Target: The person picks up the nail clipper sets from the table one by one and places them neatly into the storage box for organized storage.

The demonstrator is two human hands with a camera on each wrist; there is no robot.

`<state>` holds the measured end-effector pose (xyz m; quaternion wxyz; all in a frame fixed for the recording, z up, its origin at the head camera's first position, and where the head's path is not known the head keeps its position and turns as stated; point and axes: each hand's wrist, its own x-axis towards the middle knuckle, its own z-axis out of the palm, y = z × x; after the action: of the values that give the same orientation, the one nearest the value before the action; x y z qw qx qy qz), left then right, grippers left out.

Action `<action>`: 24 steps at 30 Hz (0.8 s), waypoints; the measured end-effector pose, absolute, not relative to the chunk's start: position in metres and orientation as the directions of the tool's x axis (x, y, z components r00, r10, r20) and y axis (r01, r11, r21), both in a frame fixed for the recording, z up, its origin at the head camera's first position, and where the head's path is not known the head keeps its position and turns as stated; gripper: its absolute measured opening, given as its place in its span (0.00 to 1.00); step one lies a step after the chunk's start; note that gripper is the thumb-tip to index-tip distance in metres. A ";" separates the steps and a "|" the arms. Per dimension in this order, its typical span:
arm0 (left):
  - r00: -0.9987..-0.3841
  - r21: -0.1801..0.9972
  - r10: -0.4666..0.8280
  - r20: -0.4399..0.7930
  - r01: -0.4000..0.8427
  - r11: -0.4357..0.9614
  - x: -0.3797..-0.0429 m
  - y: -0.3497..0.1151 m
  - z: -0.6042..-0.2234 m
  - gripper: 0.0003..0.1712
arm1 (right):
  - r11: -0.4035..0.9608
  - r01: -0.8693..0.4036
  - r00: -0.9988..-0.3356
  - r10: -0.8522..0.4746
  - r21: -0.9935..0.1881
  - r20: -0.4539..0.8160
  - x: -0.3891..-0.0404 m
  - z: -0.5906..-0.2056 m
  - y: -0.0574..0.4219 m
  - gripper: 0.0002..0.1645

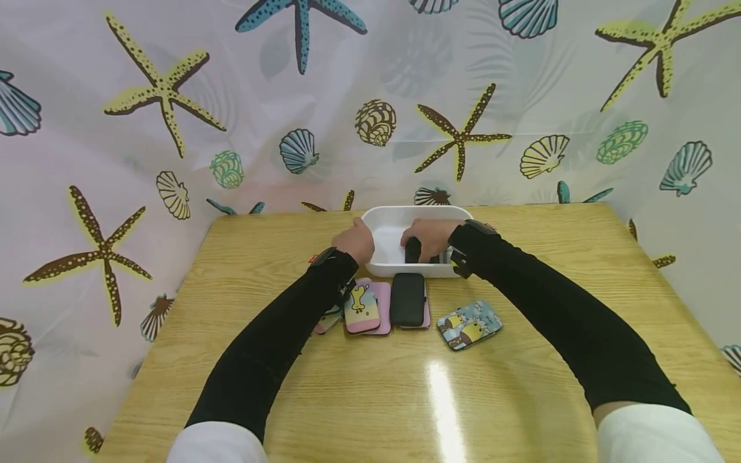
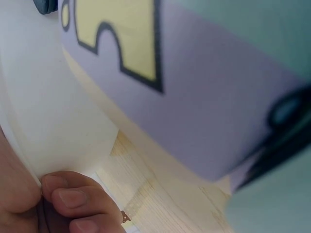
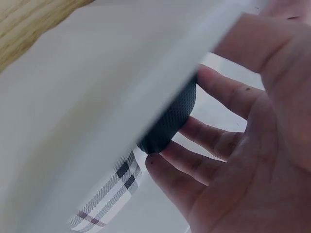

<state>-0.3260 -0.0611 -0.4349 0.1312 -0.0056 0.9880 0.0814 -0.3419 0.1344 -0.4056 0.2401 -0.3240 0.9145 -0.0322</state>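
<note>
My left hand (image 1: 356, 242) grips the left rim of a white plastic basin (image 1: 399, 270), its curled fingers (image 2: 73, 196) on the edge in the left wrist view. Inside the basin, my right hand (image 1: 431, 236) holds a small black textured case (image 3: 172, 116) by its edges, fingertips along one side. Beside that case lies a checked black-and-white case (image 3: 116, 191), partly hidden behind the basin's wall. Just below my left wrist sits a pink and yellow cartoon case (image 1: 361, 308), stacked over others.
In front of the basin, a black case (image 1: 408, 300) lies on a pink one. A blue case with yellow giraffes (image 1: 470, 325) lies farther right on the wooden table (image 1: 359, 392). A patterned cloth (image 1: 347, 77) hangs behind and along both sides.
</note>
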 end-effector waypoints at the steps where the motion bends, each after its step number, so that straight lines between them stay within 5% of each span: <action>1: -0.966 0.159 0.011 -0.258 -0.031 0.987 -0.326 -0.061 -0.435 0.33 | 0.789 -0.577 -0.674 -0.607 -0.214 -0.421 -0.341 -0.405 0.135 0.36; 24: -0.969 0.177 0.024 -0.248 -0.021 0.984 -0.324 -0.061 -0.434 0.30 | 0.708 -0.665 -0.607 -0.698 -0.238 -0.381 -0.336 -0.402 0.147 0.34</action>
<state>-0.3235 -0.0610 -0.4337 0.1254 0.0006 0.9881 0.0894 -0.3356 0.1466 -0.4022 0.2281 -0.3804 0.8955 -0.0359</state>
